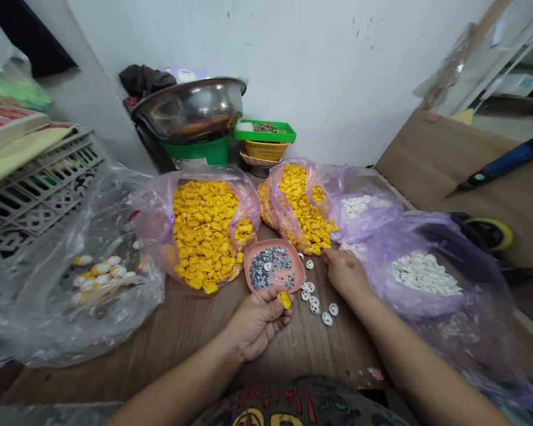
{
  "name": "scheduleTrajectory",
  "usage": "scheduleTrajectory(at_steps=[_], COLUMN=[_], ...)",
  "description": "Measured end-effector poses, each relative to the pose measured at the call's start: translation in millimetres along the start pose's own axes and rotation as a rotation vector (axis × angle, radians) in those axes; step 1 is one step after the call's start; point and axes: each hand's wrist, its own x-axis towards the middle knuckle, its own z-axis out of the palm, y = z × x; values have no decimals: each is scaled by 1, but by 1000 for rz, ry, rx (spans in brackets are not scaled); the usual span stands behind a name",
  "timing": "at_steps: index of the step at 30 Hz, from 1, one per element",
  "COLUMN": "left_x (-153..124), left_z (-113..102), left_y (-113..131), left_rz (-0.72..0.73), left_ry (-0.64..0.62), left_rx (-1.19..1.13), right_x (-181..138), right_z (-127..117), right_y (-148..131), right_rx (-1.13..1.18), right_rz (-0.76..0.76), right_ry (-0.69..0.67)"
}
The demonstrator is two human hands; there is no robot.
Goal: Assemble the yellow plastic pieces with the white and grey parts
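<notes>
My left hand [262,322] pinches a small yellow plastic piece [285,300] between thumb and fingers, just in front of a pink tray [247,266] with many tiny grey metallic bits [266,260]. My right hand [347,273] is at the front edge of the right bag of yellow pieces [299,207], its fingers drawn together. What is between those fingertips, if anything, I cannot make out. Several white round pieces with holes [314,303] lie on the table between the tray and my right forearm. A larger purple bag of yellow pieces [206,231] stands open behind my left hand.
At left, a clear plastic bag [128,319] holds yellow-and-white pieces [102,272]. Purple bags of white parts [421,273] lie at right. Behind stand a metal basin [195,109] and a green tray [286,133]. A blue-handled screwdriver [510,157] hangs at upper right.
</notes>
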Motion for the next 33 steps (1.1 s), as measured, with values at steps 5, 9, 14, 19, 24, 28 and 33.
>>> scheduleTrajectory(at_steps=[5, 9, 14, 19, 24, 28, 33], left_x=[2, 3, 4, 4, 4, 3, 3], left_z=[0, 0, -4, -5, -4, -4, -4], left_y=[-1, -2, -4, -6, -5, -7, -7], left_rz=[30, 45, 52, 77, 82, 97, 128], left_ry=[-41, -64, -103, -129, -107, -115, -105], left_rx=[-24, -59, -78, -133, -155, -155, -136], right_x=[-20, -45, -55, -59, -65, -63, -58], right_z=[-4, -9, -13, -16, -6, -5, -8], right_y=[-26, -58, -68, -65, -68, -71, -73], right_rx=[362, 832, 691, 607, 737, 761, 859], right_rz=[20, -40, -271, -339, -74, -73, 16], right_ry=[-92, -304, -114, -125, -48, 24, -124])
